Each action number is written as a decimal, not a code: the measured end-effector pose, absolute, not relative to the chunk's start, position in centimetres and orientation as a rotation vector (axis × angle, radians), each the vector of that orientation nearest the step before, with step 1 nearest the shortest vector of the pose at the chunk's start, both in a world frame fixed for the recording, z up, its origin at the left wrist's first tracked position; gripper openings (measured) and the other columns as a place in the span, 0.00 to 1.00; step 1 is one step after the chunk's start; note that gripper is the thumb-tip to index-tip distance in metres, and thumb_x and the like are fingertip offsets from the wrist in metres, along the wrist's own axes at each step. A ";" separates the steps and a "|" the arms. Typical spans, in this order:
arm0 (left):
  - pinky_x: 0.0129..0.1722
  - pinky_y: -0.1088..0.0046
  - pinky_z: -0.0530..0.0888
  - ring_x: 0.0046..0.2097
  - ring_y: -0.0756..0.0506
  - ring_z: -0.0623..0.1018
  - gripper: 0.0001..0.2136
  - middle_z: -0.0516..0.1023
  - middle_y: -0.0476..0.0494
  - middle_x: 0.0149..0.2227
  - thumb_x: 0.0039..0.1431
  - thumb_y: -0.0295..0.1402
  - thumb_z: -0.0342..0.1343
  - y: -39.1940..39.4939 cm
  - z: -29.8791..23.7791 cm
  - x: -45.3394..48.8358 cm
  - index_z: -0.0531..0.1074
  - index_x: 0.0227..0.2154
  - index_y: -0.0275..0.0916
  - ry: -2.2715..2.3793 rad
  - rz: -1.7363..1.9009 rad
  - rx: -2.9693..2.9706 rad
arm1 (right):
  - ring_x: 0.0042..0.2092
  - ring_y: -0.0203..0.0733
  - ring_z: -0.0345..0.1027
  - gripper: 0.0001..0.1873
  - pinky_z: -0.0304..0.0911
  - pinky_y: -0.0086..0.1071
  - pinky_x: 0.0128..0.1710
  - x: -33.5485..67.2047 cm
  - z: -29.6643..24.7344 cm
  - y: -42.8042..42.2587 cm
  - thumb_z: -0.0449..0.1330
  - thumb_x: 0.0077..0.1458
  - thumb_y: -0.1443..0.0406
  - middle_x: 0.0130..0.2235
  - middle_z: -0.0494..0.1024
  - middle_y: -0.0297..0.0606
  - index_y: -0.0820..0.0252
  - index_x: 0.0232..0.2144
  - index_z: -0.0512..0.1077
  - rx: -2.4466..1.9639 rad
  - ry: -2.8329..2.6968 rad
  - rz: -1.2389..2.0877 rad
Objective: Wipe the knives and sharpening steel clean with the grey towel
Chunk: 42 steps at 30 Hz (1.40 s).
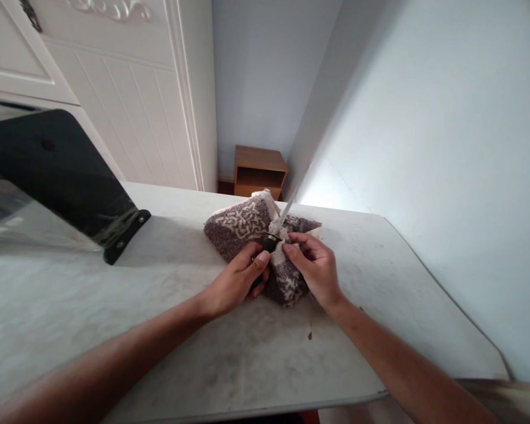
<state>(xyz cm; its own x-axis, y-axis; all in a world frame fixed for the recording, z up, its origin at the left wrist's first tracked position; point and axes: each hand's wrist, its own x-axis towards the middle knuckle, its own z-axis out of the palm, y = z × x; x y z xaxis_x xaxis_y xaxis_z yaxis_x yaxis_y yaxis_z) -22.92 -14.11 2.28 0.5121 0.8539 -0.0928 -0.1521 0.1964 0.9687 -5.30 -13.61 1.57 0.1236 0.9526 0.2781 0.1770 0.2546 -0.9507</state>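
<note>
My left hand (238, 280) is closed around the black handle (270, 243) of what looks like a sharpening steel (287, 210). Its long, thin, pale rod points away from me and up, and a narrow guard sits between handle and rod. A brown and cream patterned towel (241, 224) lies bunched on the table under and around the base of the rod. On the near right of the handle, my right hand (315, 265) pinches a fold of this towel between thumb and fingers. The rod's far tip is hard to make out against the bright wall.
The pale, stained table (172, 341) has a small brown speck (310, 335) near me. A black panel on a foot (128, 238), partly wrapped in clear plastic, stands at left. Beyond are a white cabinet (150, 118), a wooden nightstand (260, 158) and a wall (446, 147) along the right.
</note>
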 end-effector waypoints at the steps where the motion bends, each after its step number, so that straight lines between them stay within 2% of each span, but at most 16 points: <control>1: 0.17 0.80 0.58 0.20 0.56 0.62 0.17 0.63 0.56 0.26 0.63 0.50 0.49 -14.2 2.3 -22.9 0.57 0.32 0.41 0.760 0.787 1.198 | 0.31 0.39 0.73 0.14 0.70 0.30 0.30 -5.3 1.5 -13.6 0.68 0.50 0.58 0.33 0.81 0.35 0.56 0.38 0.78 -1.188 -1.349 0.766; 5: 0.21 0.78 0.62 0.23 0.53 0.64 0.15 0.61 0.56 0.24 0.65 0.49 0.44 -14.6 2.3 -22.9 0.57 0.36 0.42 0.848 0.755 1.377 | 0.34 0.40 0.75 0.10 0.71 0.32 0.36 -5.2 1.3 -13.7 0.66 0.54 0.62 0.36 0.82 0.37 0.57 0.40 0.79 -1.157 -1.531 0.407; 8: 0.33 0.70 0.70 0.33 0.47 0.72 0.12 0.69 0.47 0.32 0.67 0.45 0.43 -14.9 2.4 -22.8 0.59 0.40 0.40 1.022 0.775 1.622 | 0.36 0.40 0.76 0.06 0.72 0.33 0.38 -5.2 1.7 -13.9 0.65 0.55 0.65 0.36 0.82 0.37 0.57 0.37 0.79 -1.108 -1.637 0.175; 11: 0.43 0.62 0.70 0.43 0.39 0.75 0.12 0.73 0.38 0.39 0.67 0.41 0.41 -15.3 2.1 -22.5 0.59 0.45 0.38 1.180 0.751 1.803 | 0.36 0.41 0.77 0.05 0.72 0.32 0.37 -5.3 2.0 -14.1 0.64 0.56 0.67 0.35 0.82 0.37 0.57 0.37 0.78 -1.072 -1.693 0.033; 15: 0.43 0.58 0.70 0.44 0.35 0.76 0.14 0.74 0.34 0.37 0.66 0.40 0.39 -15.6 1.6 -22.3 0.58 0.47 0.36 1.228 0.689 1.905 | 0.33 0.40 0.76 0.03 0.71 0.32 0.36 -5.7 2.0 -14.1 0.64 0.55 0.68 0.33 0.81 0.37 0.57 0.35 0.77 -1.087 -1.709 -0.029; 19: 0.44 0.60 0.70 0.44 0.37 0.75 0.13 0.73 0.35 0.39 0.65 0.39 0.42 -15.4 1.8 -22.7 0.59 0.47 0.36 1.199 0.704 1.875 | 0.30 0.38 0.72 0.02 0.68 0.29 0.31 -6.2 1.4 -13.9 0.64 0.53 0.69 0.30 0.78 0.35 0.59 0.33 0.75 -1.167 -1.685 0.037; 21: 0.42 0.64 0.71 0.42 0.41 0.75 0.11 0.73 0.38 0.38 0.65 0.39 0.44 -15.2 2.0 -22.9 0.60 0.43 0.38 1.126 0.750 1.783 | 0.30 0.38 0.72 0.03 0.68 0.29 0.31 -6.3 1.2 -13.8 0.63 0.53 0.69 0.30 0.78 0.34 0.59 0.33 0.74 -1.181 -1.665 0.061; 23: 0.34 0.70 0.71 0.34 0.46 0.73 0.09 0.70 0.46 0.32 0.64 0.40 0.45 -15.0 2.3 -23.0 0.60 0.38 0.40 1.008 0.789 1.624 | 0.31 0.38 0.72 0.03 0.68 0.30 0.32 -6.2 1.2 -13.8 0.63 0.53 0.69 0.30 0.77 0.34 0.58 0.33 0.73 -1.174 -1.660 0.065; 25: 0.23 0.76 0.65 0.24 0.51 0.67 0.10 0.64 0.54 0.25 0.64 0.42 0.46 -14.9 2.6 -23.0 0.58 0.34 0.41 0.889 0.765 1.425 | 0.32 0.38 0.72 0.03 0.69 0.31 0.34 -6.1 1.3 -13.8 0.62 0.54 0.69 0.31 0.77 0.34 0.57 0.33 0.72 -1.153 -1.667 0.065; 27: 0.17 0.79 0.59 0.19 0.54 0.61 0.12 0.60 0.58 0.22 0.63 0.44 0.47 -14.9 2.9 -22.9 0.55 0.32 0.42 0.791 0.720 1.267 | 0.34 0.39 0.72 0.03 0.69 0.31 0.34 -6.0 1.3 -13.9 0.61 0.54 0.69 0.32 0.77 0.34 0.57 0.34 0.72 -1.129 -1.670 0.074; 32: 0.15 0.81 0.55 0.15 0.57 0.57 0.15 0.60 0.59 0.19 0.62 0.44 0.50 -14.8 3.4 -22.9 0.54 0.27 0.42 0.624 0.688 1.090 | 0.33 0.37 0.71 0.03 0.67 0.30 0.32 -6.0 1.3 -14.1 0.62 0.55 0.68 0.32 0.76 0.34 0.57 0.35 0.72 -1.112 -1.634 0.122; 37: 0.13 0.83 0.54 0.16 0.57 0.55 0.14 0.57 0.61 0.17 0.58 0.39 0.59 -14.5 3.3 -23.3 0.58 0.29 0.41 0.625 0.638 1.034 | 0.32 0.37 0.70 0.04 0.67 0.29 0.31 -6.0 1.4 -14.5 0.62 0.55 0.68 0.31 0.76 0.33 0.57 0.34 0.72 -1.100 -1.636 0.137; 42: 0.13 0.84 0.52 0.16 0.58 0.56 0.14 0.59 0.59 0.19 0.58 0.37 0.59 -14.2 3.4 -23.6 0.57 0.28 0.40 0.589 0.622 0.955 | 0.32 0.37 0.71 0.03 0.66 0.30 0.32 -6.0 1.5 -14.5 0.62 0.55 0.68 0.32 0.77 0.33 0.57 0.34 0.72 -1.085 -1.637 0.144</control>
<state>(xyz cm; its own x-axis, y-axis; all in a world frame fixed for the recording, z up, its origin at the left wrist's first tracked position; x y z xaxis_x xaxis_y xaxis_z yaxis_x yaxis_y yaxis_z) -23.63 -14.22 3.36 0.6808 0.7095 -0.1817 -0.2203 0.4350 0.8731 -6.02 -14.49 1.50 0.0335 0.7033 0.7101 0.5683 0.5711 -0.5924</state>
